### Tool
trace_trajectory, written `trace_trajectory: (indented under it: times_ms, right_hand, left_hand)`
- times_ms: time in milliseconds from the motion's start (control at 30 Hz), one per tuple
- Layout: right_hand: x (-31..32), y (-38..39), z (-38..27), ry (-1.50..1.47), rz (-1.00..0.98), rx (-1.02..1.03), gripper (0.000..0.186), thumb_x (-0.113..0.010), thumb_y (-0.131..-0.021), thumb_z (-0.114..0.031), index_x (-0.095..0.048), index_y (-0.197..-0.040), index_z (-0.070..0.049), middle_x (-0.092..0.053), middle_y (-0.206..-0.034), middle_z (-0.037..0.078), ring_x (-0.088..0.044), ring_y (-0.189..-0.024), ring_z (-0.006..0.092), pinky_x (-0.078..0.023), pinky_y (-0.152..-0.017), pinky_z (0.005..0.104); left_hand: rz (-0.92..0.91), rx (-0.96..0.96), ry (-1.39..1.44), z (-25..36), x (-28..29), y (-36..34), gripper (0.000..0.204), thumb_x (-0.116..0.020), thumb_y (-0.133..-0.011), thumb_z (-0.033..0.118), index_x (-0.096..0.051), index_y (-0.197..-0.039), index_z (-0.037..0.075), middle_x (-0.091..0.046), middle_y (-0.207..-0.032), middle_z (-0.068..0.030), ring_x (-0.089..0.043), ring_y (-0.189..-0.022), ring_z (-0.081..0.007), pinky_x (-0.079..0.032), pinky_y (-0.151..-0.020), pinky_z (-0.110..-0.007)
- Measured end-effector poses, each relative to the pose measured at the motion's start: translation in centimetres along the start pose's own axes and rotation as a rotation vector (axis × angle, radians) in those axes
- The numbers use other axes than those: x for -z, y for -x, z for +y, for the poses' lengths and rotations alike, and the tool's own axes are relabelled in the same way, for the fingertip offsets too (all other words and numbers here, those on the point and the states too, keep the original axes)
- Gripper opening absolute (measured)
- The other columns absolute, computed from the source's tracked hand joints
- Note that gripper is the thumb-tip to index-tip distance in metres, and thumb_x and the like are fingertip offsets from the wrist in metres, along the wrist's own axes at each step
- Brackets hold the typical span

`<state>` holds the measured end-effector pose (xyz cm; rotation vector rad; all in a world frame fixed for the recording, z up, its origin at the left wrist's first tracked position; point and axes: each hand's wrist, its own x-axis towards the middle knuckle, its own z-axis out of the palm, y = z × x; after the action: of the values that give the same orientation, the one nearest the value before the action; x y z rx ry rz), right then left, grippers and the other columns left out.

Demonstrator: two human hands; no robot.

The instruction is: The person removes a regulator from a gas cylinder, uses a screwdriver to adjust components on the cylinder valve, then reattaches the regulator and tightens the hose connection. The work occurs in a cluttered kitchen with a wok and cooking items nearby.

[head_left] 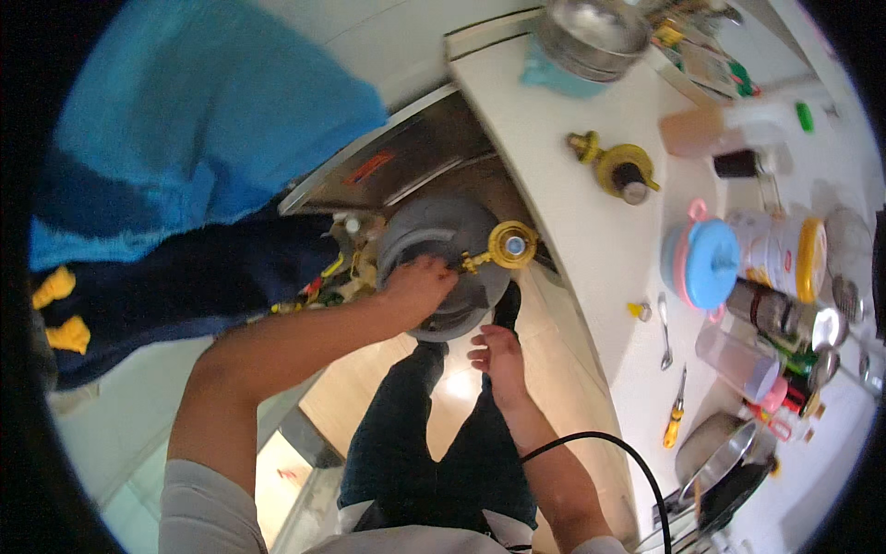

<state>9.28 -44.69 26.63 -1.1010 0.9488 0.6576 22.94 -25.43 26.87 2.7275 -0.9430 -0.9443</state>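
Head shows yellow regulator (513, 246) just beside left hand (420, 293).

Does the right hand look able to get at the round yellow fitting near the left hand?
Probably yes: the right hand looks empty, and nothing seems to block its way to the yellow fitting.

Grey, gold and blue

The round tank (438, 214) is grey. The valve (513, 246) by it is gold with a pale blue middle. Another valve (613, 168), on the white counter (591, 245), is gold with a dark part. The cloth (212, 120) is bright blue. A tub (682, 263) has a blue lid (713, 265) and pink handles (697, 210). The screwdriver handle (673, 432) is yellow.
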Motion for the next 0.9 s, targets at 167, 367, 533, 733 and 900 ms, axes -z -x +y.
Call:
trace_trajectory:
  times_ms: [167, 367, 533, 733, 900]
  right_hand:
    - [-3.5, 0.1, 2.7, -0.168, 0.073, 0.025, 0.042, -0.058, -0.099, -0.032, -0.052, -0.132, -0.006, -0.065, -0.112, 0.009, -0.068, -0.082, 0.0187, -0.055, -0.071, 0.0331]
    - [-8.4, -0.7, 2.9, -0.298, 0.104, -0.071, 0.063, -0.072, -0.092, -0.037, -0.044, -0.14, -0.007, -0.059, -0.127, 0.011, -0.062, -0.109, 0.0235, -0.053, -0.087, 0.0409]
    - [-9.9, -4.4, 5.1, -0.418, 0.142, -0.068, 0.057, -0.066, -0.093, -0.024, -0.045, -0.143, -0.006, -0.058, -0.132, 0.014, -0.061, -0.108, 0.0267, -0.052, -0.089, 0.0445]
    - [-10.6, -2.9, 2.8, -0.376, 0.14, -0.133, 0.036, -0.059, -0.093, -0.015, -0.057, -0.126, 0.0, -0.064, -0.12, 0.016, -0.069, -0.101, 0.0314, -0.066, -0.074, 0.0422]
    - [-8.6, -1.2, 2.3, -0.312, 0.189, -0.133, 0.038, -0.057, -0.094, -0.013, -0.053, -0.127, 0.006, -0.065, -0.112, 0.021, -0.073, -0.091, 0.0356, -0.067, -0.067, 0.0428]
  left_hand:
    - [-0.014, 0.396, 0.391, 2.7, 1.7, 0.0, 0.092, -0.077, -0.085, 0.056, -0.047, -0.131, -0.018, -0.061, -0.118, -0.0357, -0.062, -0.116, -0.0466, -0.054, -0.095, -0.051]
    - [0.049, 0.449, 0.38, 2.1, -0.4, -1.1, 0.073, -0.074, -0.089, 0.049, -0.054, -0.115, -0.016, -0.071, -0.093, -0.0329, -0.072, -0.09, -0.0471, -0.061, -0.078, -0.049]
    - [-0.016, 0.28, 0.168, 1.9, -0.5, -2.0, 0.062, -0.074, -0.09, 0.042, -0.054, -0.111, -0.013, -0.071, -0.097, -0.0311, -0.073, -0.091, -0.0434, -0.061, -0.077, -0.05]
    - [-0.021, 0.274, 0.137, 0.1, -3.1, -1.8, 0.055, -0.072, -0.089, 0.039, -0.055, -0.109, -0.01, -0.073, -0.092, -0.0274, -0.073, -0.088, -0.0431, -0.06, -0.078, -0.052]
    - [0.037, 0.243, 0.224, 2.3, -3.2, -0.3, 0.049, -0.073, -0.087, 0.034, -0.055, -0.105, -0.009, -0.072, -0.086, -0.0292, -0.074, -0.084, -0.0432, -0.061, -0.073, -0.051]
